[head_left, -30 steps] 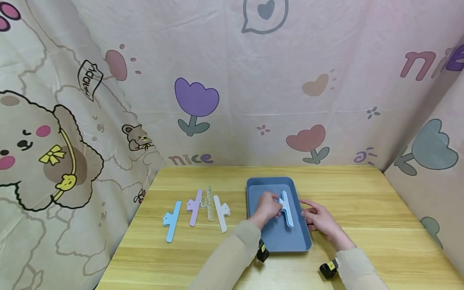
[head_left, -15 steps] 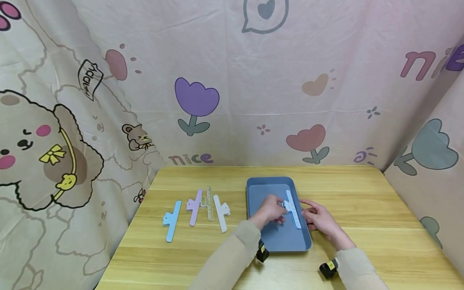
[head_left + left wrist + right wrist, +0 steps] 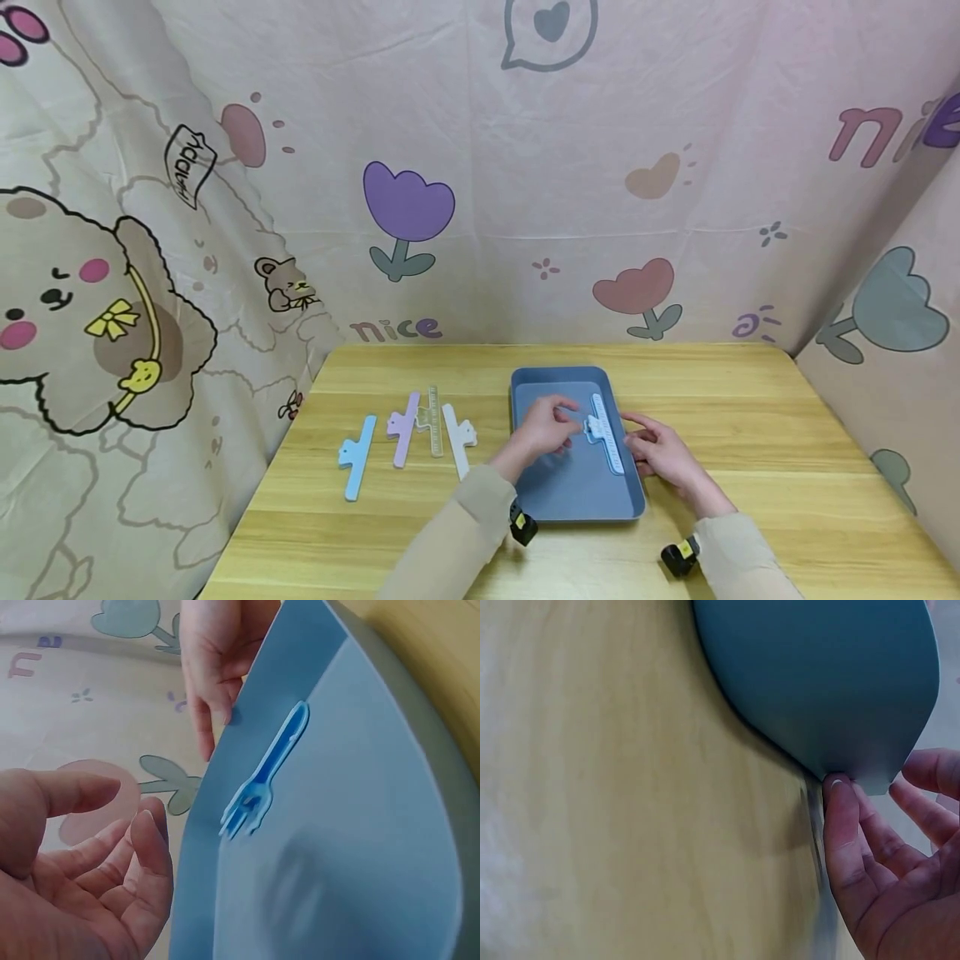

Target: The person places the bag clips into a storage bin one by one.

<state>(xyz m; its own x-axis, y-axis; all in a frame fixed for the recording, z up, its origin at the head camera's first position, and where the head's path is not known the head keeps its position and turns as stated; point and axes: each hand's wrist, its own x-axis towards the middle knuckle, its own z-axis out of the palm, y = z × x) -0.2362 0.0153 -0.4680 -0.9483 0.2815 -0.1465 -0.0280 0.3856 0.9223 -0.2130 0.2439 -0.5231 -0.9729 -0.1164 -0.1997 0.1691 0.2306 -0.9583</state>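
A light blue ruler clip (image 3: pixel 607 433) lies inside the grey-blue tray (image 3: pixel 570 500), along its right wall. My left hand (image 3: pixel 546 425) hovers above the tray just left of that clip, fingers loosely bent and holding nothing. In the left wrist view a gap parts the left hand (image 3: pixel 97 877) from the blue clip (image 3: pixel 266 772). Against the tray's outer right side rests my right hand (image 3: pixel 663 454). The right wrist view has the fingertips of the right hand (image 3: pixel 900 870) touching the tray's wall (image 3: pixel 840 697), not wrapped round it.
Left of the tray, on the wooden table (image 3: pixel 315 550), lie a blue clip (image 3: pixel 358 458), a purple clip (image 3: pixel 406 429), a clear ruler clip (image 3: pixel 434 422) and a white clip (image 3: pixel 456 437). A patterned curtain (image 3: pixel 480 167) hangs behind.
The light blue clip shifted right toward the tray's wall. My left hand let go of it and drew back to the left. My right hand stayed at the tray's side.
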